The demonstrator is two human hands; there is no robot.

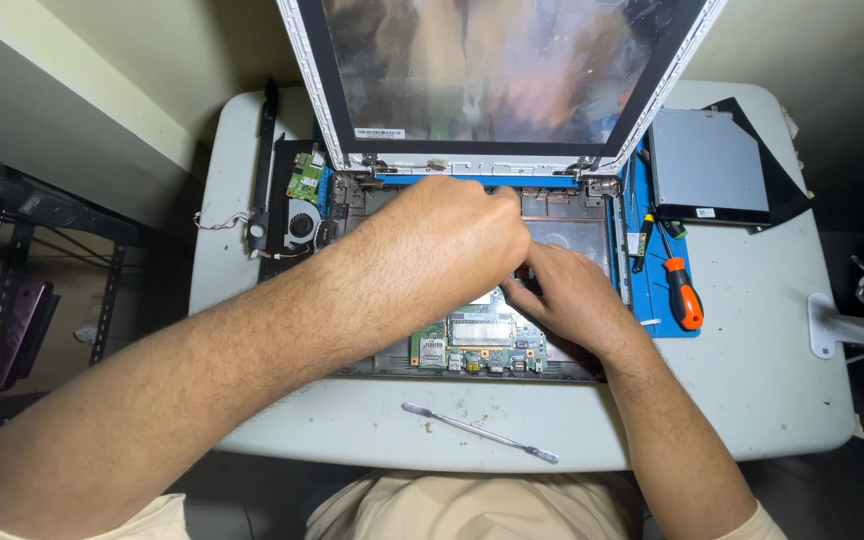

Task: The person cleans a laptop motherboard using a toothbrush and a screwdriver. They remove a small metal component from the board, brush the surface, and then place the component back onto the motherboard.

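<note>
Both hands inside the opened laptop chassis (pixel 592 300): left hand (pixel 442 240) curled near the hinge edge, right hand (pixel 567 295) pinching something beside the green motherboard (pixel 477 340); can't tell what. Risk: yanking could tear a connector or flex cable.

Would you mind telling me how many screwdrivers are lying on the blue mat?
2: an orange-handled screwdriver on the blue mat right of the laptop base, and a smaller dark one just left of it. Others may be hidden under the hands.
</note>
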